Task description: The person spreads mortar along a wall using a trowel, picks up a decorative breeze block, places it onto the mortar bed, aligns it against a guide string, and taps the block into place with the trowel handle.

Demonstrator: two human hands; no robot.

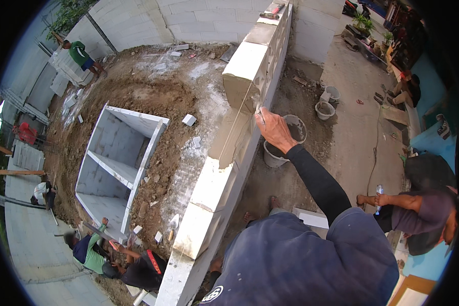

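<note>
My right hand [276,131], in a black sleeve, is closed round the handle of a trowel; its blade is hard to make out against the wet mortar. It is beside the low wall of pale blocks, where grey mortar [232,135] fills a gap between a raised block [245,64] and lower blocks [204,183]. A thin string line [238,115] runs along this gap. Just below my hand stands a bucket [275,159] with grey contents. My left hand [217,264] shows only in part beside the wall near the lower edge, its fingers hidden.
A red-handled hammer [271,14] lies on the wall's far end. Two smaller buckets [325,108] stand to the right. Left of the wall are dug soil and a block-lined pit [122,168]. Several people are around; one on the right [418,211] holds a bottle.
</note>
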